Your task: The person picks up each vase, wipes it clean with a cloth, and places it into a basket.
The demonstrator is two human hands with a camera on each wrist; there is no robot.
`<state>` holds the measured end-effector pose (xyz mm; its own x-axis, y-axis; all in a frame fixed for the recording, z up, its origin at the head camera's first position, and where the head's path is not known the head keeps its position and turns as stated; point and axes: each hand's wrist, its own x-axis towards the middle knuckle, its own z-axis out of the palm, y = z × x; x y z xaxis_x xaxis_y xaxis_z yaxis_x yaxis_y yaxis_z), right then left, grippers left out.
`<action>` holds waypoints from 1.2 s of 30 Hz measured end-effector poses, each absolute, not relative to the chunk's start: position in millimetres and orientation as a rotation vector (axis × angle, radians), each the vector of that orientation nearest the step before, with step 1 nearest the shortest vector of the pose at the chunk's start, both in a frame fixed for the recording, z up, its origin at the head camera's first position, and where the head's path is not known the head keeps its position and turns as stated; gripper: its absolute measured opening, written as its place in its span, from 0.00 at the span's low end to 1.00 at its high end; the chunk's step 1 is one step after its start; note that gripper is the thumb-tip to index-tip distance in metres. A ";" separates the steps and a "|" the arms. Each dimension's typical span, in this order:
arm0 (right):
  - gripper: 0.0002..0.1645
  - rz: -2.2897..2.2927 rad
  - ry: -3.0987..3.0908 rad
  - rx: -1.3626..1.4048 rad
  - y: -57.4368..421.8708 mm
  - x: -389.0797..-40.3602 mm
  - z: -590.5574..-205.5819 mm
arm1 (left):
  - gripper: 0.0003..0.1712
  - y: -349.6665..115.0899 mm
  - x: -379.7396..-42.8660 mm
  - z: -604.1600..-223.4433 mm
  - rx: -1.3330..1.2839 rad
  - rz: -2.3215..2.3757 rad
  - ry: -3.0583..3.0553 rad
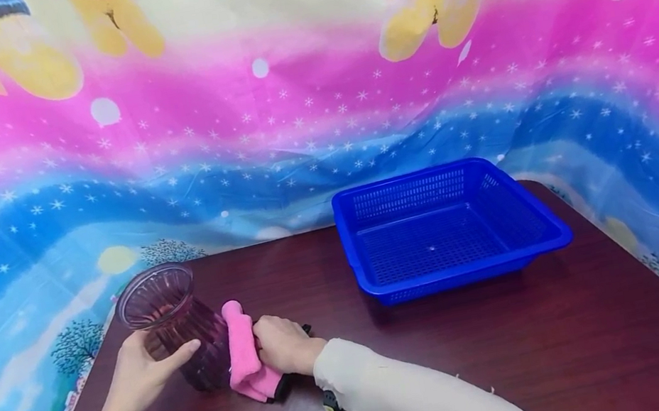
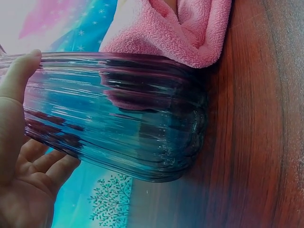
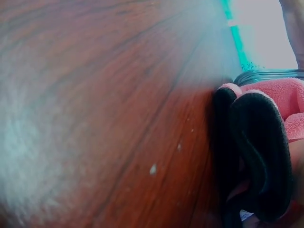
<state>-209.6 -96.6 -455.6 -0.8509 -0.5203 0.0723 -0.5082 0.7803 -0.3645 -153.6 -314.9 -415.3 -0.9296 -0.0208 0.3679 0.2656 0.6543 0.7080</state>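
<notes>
A ribbed, purple-tinted glass vase [image 1: 195,334] with a flared rim stands near the left side of the table, tilted a little in the head view. My left hand [image 1: 142,371] grips it from the left, thumb [image 2: 21,71] across the near side and fingers behind. On the right, my right hand [image 1: 285,342] holds a bunched pink cloth [image 1: 243,355] against the vase's side. In the left wrist view the fluffy cloth [image 2: 166,33] lies along the glass wall. Dark edging [image 3: 259,152] of the cloth hangs close to the tabletop in the right wrist view.
A blue plastic basket [image 1: 432,282] with mesh walls sits at the back right of the dark wooden table [image 1: 490,360]. Behind the table hangs a printed curtain [image 1: 264,122] in pink and blue, which also runs along both sides.
</notes>
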 end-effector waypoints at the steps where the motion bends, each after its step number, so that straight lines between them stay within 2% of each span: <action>1: 0.12 -0.589 2.933 -0.850 -96.5 -209.6 -456.0 | 0.33 -314.8 -153.7 -415.3 -0.190 -1.159 -2.531; 13: 0.11 -0.594 2.938 -0.893 -94.8 -209.7 -459.2 | 0.31 -315.8 -154.7 -418.5 -0.195 -1.140 -2.520; 21: 0.17 -0.680 2.916 -0.870 -93.7 -210.4 -460.8 | 0.30 -315.6 -153.6 -416.2 -0.152 -1.110 -2.551; 36: 0.22 -0.893 2.862 -0.910 -92.2 -212.7 -452.2 | 0.32 -315.7 -154.9 -416.7 -0.169 -1.105 -2.546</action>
<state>-212.7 -92.2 -452.2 -0.8313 -0.5329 0.1580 -0.5282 0.6688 -0.5232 -154.9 -315.7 -416.7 -0.9283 -0.0328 0.3704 0.2481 0.6873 0.6827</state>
